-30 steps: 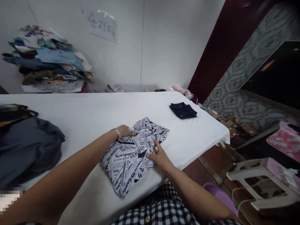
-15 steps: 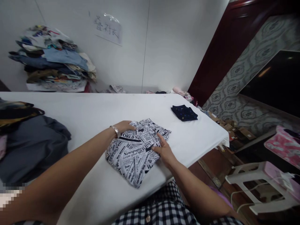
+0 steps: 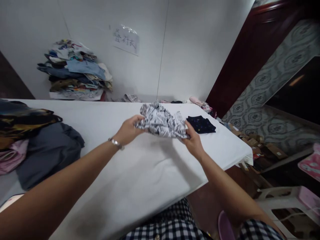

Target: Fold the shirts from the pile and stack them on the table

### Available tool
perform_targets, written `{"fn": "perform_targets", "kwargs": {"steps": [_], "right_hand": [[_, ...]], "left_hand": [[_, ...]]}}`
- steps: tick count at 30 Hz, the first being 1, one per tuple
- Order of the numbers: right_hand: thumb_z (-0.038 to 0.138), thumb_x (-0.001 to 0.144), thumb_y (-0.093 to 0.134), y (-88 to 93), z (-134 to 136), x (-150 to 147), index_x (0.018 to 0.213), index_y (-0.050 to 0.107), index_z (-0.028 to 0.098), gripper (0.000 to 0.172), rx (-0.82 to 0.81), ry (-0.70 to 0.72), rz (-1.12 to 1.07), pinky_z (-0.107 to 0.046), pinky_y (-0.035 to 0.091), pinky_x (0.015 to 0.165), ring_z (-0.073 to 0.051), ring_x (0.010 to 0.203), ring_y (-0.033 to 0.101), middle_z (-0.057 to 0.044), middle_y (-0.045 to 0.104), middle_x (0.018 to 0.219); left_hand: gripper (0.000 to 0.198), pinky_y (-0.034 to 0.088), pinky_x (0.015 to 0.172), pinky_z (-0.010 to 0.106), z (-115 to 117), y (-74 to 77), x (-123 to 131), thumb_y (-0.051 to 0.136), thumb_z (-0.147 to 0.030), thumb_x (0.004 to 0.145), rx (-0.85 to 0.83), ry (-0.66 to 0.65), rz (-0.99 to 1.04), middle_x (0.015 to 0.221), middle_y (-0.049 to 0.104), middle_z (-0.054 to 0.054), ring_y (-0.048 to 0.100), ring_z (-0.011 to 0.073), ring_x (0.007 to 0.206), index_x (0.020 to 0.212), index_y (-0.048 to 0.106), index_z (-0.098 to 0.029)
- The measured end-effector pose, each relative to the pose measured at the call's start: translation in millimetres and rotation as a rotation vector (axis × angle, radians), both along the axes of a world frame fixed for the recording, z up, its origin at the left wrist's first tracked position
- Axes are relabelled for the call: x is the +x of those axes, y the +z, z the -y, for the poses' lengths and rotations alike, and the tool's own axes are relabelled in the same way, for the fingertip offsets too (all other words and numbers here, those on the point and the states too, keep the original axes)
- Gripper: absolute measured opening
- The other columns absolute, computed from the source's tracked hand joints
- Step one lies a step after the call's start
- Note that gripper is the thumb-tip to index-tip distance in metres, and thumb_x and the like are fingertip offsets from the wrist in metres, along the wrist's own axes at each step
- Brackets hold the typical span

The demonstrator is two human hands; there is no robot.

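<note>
A folded black-and-white newspaper-print garment (image 3: 162, 122) hangs lifted above the white table (image 3: 140, 173). My left hand (image 3: 128, 130), with a bracelet at the wrist, grips the garment's left edge. My right hand (image 3: 193, 141) grips its right edge from below. A small folded dark navy garment (image 3: 200, 124) lies on the table just right of the lifted one, near my right hand.
A grey garment (image 3: 48, 150) and other dark and pink clothes lie heaped at the table's left end. A tall stack of mixed clothes (image 3: 75, 71) stands against the back wall. Boxes, a white stool (image 3: 282, 196) and a purple object lie on the floor at right.
The newspaper-print garment was flat on the table under both hands; now both hands have lifted it and carried it away from me toward the navy garment.
</note>
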State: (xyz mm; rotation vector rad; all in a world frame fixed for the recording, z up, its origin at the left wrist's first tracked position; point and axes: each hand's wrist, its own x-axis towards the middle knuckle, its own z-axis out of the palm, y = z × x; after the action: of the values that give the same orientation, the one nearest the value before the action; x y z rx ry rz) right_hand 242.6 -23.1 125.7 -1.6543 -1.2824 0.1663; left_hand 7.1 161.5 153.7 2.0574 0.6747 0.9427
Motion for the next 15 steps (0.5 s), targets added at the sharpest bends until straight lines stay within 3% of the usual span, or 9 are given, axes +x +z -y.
{"fn": "perform_targets", "kwargs": {"steps": [4, 7, 9, 12, 15], "right_hand": [[0.01, 0.068, 0.051, -76.7, 50, -19, 0.141, 0.045, 0.025, 0.074, -0.239, 0.109, 0.041, -0.038, 0.045, 0.095, -0.024, 0.104, 0.058, -0.007, 0.063, 0.115], [0.008, 0.066, 0.049, -105.2, 75, -30, 0.141, 0.044, 0.026, 0.078, -0.321, 0.115, 0.015, -0.04, 0.044, 0.097, -0.026, 0.106, 0.057, -0.007, 0.063, 0.114], [0.009, 0.067, 0.05, -102.9, 81, -31, 0.144, 0.039, 0.026, 0.08, -0.341, 0.142, -0.042, -0.041, 0.042, 0.099, -0.026, 0.109, 0.056, -0.007, 0.062, 0.116], [0.018, 0.073, 0.056, -80.2, 76, -24, 0.148, 0.031, 0.026, 0.079, -0.397, 0.219, -0.224, -0.04, 0.043, 0.097, -0.025, 0.109, 0.057, -0.005, 0.063, 0.119], [0.037, 0.078, 0.062, -55.9, 54, -13, 0.141, 0.043, 0.026, 0.067, -0.389, 0.078, -0.225, -0.04, 0.041, 0.097, -0.025, 0.108, 0.057, -0.005, 0.065, 0.117]], "left_hand": [[0.014, 0.047, 0.084, 0.036, 53, -73.0, -38, 0.061, -0.032, 0.07, 0.088, -0.181, -0.336, 0.088, 0.066, 0.005, 0.059, 0.0236, 0.088, 0.078, 0.06, -0.021], [0.008, 0.043, 0.095, 0.04, 80, -99.4, -56, 0.054, -0.027, 0.075, 0.082, -0.255, -0.433, 0.096, 0.067, 0.007, 0.058, 0.0242, 0.097, 0.08, 0.06, -0.023], [0.011, 0.041, 0.098, 0.041, 88, -98.1, -62, 0.056, -0.031, 0.076, 0.042, -0.266, -0.45, 0.1, 0.067, 0.007, 0.057, 0.0249, 0.1, 0.082, 0.062, -0.024], [0.026, 0.046, 0.092, 0.039, 87, -84.4, -66, 0.064, -0.046, 0.07, -0.173, -0.245, -0.455, 0.097, 0.067, 0.007, 0.058, 0.0265, 0.098, 0.084, 0.063, -0.024], [0.044, 0.05, 0.08, 0.036, 77, -75.9, -63, 0.059, -0.062, 0.07, -0.444, -0.111, -0.394, 0.093, 0.068, 0.006, 0.061, 0.0246, 0.091, 0.089, 0.063, -0.023]]}}
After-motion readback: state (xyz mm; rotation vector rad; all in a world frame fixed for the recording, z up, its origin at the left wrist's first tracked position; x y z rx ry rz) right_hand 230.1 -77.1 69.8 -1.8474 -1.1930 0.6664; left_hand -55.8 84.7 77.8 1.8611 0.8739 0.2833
